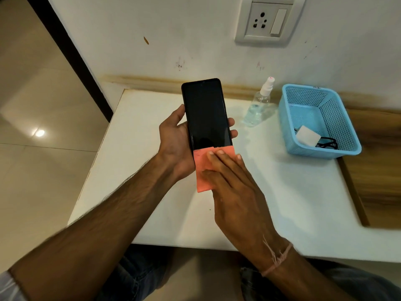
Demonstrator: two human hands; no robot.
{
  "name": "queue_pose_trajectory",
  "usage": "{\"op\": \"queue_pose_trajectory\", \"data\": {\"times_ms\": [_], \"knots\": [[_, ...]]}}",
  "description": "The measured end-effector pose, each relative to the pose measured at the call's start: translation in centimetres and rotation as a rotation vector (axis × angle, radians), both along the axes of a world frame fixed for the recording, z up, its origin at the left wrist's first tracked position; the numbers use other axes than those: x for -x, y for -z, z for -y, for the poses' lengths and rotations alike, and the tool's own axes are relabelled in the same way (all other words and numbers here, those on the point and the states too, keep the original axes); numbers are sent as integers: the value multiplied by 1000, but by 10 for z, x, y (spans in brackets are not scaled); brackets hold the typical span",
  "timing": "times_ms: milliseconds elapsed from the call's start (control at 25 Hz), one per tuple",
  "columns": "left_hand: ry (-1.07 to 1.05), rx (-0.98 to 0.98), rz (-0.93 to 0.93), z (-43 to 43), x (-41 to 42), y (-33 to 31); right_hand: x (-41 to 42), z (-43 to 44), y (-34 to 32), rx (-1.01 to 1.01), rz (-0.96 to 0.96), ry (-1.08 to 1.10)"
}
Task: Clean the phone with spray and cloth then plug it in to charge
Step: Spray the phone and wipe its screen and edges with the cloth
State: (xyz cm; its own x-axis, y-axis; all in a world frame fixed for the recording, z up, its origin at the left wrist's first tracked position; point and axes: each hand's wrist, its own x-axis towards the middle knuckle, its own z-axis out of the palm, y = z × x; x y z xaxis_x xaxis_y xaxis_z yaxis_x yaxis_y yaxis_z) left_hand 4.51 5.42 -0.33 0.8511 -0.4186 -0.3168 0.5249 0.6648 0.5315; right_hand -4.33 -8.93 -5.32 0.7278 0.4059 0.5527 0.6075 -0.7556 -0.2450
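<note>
My left hand [173, 137] holds a black phone [206, 111] upright above the table, screen toward me and dark. A pink cloth [200, 170] covers the bottom of the screen. My right hand [230, 177] lies flat on the cloth, fingers pressing it against the phone's lower end. A clear spray bottle [259, 103] with a white nozzle stands on the table to the right of the phone. A white charger [307, 135] with a black cable lies inside the blue basket [288, 118].
The white table [138, 135] has its left edge near my left forearm. A wall socket with a switch [268, 20] sits on the wall above the bottle. A wooden surface [375, 170] adjoins the table on the right.
</note>
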Motion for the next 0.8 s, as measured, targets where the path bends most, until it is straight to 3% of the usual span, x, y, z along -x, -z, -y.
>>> {"op": "queue_pose_trajectory", "data": {"times_ms": [120, 360, 560, 800], "knots": [[0, -6, 3, 2, 2, -3, 2, 7, -9, 165, -43, 33], [-20, -116, -40, -1, 6, -9, -53, 14, -60, 191, -106, 111], [-25, -107, -110, 1, 12, -15, -109, 5, -102, 341, -201, 138], [33, -74, -102, 0, 18, -19, -78, 11, -85, 355, -162, 23]]}}
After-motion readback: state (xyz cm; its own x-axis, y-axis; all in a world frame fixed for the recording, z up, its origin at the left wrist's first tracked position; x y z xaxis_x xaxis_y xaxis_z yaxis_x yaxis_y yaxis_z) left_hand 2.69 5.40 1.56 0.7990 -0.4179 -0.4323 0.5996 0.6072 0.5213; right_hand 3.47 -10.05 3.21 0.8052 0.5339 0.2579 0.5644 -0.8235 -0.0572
